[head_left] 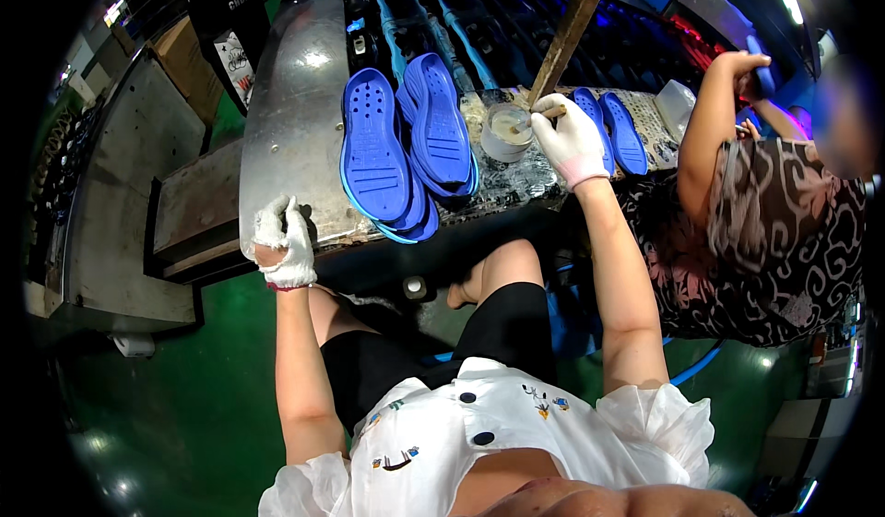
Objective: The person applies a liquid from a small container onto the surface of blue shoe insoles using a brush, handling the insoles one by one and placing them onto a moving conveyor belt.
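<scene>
**Gloved hands at a glue-smeared bench**

The right hand (572, 141), in a white knit glove, is closed around a thin brush (544, 113) whose tip dips into a small round pot (505, 131) of pale paste just left of the fingers. The left hand (284, 240), gloved alike, curls loosely over the edge of the shiny metal bench (295, 111), holding nothing. Ribbed blue rubber shoe soles (373, 148) lie stacked between the hands.

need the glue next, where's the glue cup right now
In the head view the glue cup sits on the bench right of centre, just right of the stacked blue soles and directly left of the gloved right hand.
</scene>
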Demonstrator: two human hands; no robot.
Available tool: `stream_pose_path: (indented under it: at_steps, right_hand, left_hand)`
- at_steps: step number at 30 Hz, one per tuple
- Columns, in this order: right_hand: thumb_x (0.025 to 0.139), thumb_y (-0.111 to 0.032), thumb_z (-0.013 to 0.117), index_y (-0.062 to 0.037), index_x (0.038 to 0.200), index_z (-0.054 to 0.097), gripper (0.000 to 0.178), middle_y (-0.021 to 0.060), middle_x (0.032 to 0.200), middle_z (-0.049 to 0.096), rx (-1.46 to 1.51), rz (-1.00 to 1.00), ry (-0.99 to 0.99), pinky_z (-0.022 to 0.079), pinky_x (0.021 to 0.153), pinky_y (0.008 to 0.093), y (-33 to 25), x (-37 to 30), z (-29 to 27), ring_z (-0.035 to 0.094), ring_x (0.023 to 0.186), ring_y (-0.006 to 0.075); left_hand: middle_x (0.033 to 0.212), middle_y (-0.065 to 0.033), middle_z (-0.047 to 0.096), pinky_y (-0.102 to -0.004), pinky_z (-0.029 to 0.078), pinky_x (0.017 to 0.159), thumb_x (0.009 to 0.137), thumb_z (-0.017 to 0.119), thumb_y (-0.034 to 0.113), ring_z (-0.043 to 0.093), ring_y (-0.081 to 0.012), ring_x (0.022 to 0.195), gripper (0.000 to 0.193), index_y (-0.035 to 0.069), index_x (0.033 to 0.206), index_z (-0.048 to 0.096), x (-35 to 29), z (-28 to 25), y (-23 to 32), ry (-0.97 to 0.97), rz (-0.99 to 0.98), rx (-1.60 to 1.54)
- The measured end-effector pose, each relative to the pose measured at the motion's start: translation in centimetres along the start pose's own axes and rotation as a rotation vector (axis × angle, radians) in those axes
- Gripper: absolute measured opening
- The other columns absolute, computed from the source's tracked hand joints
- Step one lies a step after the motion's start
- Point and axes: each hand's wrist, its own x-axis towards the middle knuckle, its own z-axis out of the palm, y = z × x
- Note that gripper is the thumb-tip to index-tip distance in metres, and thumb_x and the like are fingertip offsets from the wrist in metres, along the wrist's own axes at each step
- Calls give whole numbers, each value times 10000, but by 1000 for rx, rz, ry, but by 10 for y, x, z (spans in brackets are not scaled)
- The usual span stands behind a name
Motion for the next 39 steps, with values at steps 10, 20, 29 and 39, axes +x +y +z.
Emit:
stream_pose_path:
  at_steps: [10,20,29,39]
  right_hand:
    - [737,-67,646,-56,799,639,64,91,779,633,62,-307,427,499,656,310,-4,-15,-9,622,699,238]
    - [728,-13,681,-19,860,649,136,114,833,643,36,-332,377,489,728,312,5,-48,9,627,788,250]
    - [761,56,640,17,912,640,155,116,862,641,220,-234,437,486,743,285,-8,-62,13,629,788,218]
    - [766,78,615,37,929,622,168,117,876,626,301,-167,368,482,741,284,-16,-77,5,613,788,209]
  left_hand:
    - [832,-153,648,-339,495,706,806,635,51,631,-280,759,114,-7,902,654,5,3,3,15,108,70]
    - [863,-162,642,-360,487,723,827,621,103,620,-290,786,130,14,917,647,1,-1,-8,38,150,200]
    - [837,-146,646,-319,506,666,829,620,64,648,-224,738,118,-4,922,650,0,-1,-17,27,97,117]
    - [1360,-216,391,-493,261,1058,759,665,344,344,-398,1267,549,128,1244,525,51,3,33,-211,350,556]
